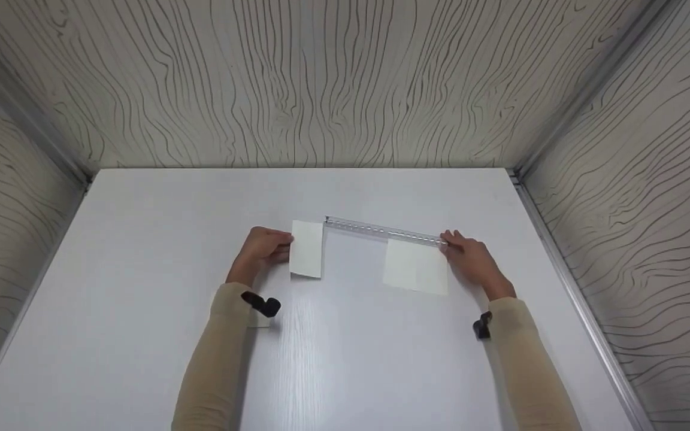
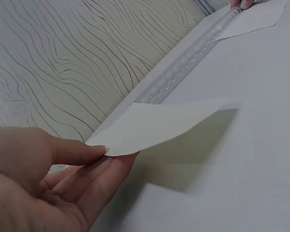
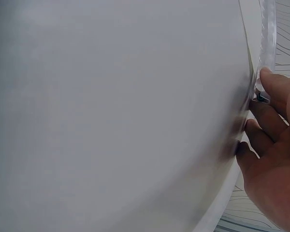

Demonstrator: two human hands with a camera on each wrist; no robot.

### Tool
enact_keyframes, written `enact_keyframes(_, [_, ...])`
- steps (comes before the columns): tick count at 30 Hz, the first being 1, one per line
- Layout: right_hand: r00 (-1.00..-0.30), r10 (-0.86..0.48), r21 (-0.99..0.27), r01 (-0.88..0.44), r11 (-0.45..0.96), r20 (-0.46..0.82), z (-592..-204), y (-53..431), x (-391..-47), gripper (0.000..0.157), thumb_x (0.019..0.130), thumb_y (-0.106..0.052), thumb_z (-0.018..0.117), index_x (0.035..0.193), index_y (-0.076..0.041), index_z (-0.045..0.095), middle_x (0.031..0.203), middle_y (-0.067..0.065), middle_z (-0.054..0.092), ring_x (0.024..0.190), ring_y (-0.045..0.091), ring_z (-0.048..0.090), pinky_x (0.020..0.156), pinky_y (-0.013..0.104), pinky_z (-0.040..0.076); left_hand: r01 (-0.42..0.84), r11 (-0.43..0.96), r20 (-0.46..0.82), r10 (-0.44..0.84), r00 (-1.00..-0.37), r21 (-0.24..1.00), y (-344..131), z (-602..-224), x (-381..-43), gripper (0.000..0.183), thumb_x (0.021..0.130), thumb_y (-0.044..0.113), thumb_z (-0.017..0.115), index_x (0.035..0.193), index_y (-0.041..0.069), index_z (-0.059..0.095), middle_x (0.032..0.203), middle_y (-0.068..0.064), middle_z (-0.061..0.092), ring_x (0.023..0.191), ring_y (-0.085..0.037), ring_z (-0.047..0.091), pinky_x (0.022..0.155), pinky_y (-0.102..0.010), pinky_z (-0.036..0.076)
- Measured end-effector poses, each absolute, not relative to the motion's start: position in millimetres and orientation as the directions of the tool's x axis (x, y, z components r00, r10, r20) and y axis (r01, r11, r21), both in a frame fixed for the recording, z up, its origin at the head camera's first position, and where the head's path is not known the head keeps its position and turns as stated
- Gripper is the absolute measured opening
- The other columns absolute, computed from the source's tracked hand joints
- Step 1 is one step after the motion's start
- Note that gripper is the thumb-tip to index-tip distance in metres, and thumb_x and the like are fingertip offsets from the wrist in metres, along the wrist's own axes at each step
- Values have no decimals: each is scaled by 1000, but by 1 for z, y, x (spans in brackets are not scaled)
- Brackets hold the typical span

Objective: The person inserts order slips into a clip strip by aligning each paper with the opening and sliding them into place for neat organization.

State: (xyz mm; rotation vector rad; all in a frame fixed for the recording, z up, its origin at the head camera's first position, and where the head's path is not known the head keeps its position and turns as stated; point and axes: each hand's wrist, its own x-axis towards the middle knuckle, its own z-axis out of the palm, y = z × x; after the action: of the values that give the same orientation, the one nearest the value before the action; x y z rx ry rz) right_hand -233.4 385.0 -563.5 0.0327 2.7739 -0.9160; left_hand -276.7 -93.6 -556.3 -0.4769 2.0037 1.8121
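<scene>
My left hand (image 1: pixel 264 244) pinches the left edge of a small cream sheet of paper (image 1: pixel 306 249) between thumb and fingers. In the left wrist view that paper (image 2: pixel 154 125) is lifted and slightly bent, with a shadow under it. My right hand (image 1: pixel 471 258) grips the right end of a clear plastic ruler (image 1: pixel 381 231), which slants up to the left. The ruler's far end comes close to the held paper's upper right corner. Directly below the ruler's right half lies a wider cream paper (image 1: pixel 415 267), its top edge at the ruler. The right wrist view shows the thumb over the ruler's end (image 3: pixel 267 43).
Another piece of paper (image 1: pixel 259 323) shows partly from under the left forearm. All of this is on a white table (image 1: pixel 357 371), enclosed by wood-grain panels (image 1: pixel 321 84) at the back and both sides. Black cameras sit on both wrists.
</scene>
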Motion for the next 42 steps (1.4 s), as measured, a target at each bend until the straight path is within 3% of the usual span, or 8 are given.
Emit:
enact_keyframes(9, [-977, -54, -608, 86, 789, -207, -564, 383, -232, 53, 112, -38, 48, 161, -17, 43, 172, 10, 33, 163, 36, 21, 131, 60, 16, -516, 54, -516, -14, -857, 855, -87, -560, -280, 34, 93, 2, 72, 123, -12, 68, 81, -5, 75, 70, -11, 73, 66, -22, 62])
enact_keyframes(22, [-978, -53, -606, 81, 791, -201, -561, 383, -235, 53, 112, -38, 48, 160, -18, 43, 171, 8, 34, 164, 33, 19, 132, 59, 15, -519, -2, -518, -21, -855, 855, -85, -563, -282, 36, 93, -1, 70, 126, -14, 66, 76, -6, 75, 70, -11, 73, 67, -24, 62])
enact_keyframes(32, [-975, -38, -584, 101, 805, -221, -559, 383, -234, 53, 112, -37, 48, 162, -19, 41, 173, 7, 31, 164, 34, 20, 131, 61, 15, -533, 34, -532, -24, -846, 845, -83, -563, -285, 36, 95, 4, 71, 128, -10, 67, 85, -6, 75, 72, -11, 74, 69, -23, 62])
enact_keyframes(42, [-980, -46, -595, 79, 800, -193, -564, 385, -233, 52, 112, -38, 50, 159, -19, 45, 171, 11, 33, 162, 38, 24, 131, 60, 17, -534, 83, -534, -20, -845, 841, -80, -563, -290, 34, 95, 5, 70, 125, -11, 66, 82, -4, 70, 71, -10, 70, 65, -21, 60])
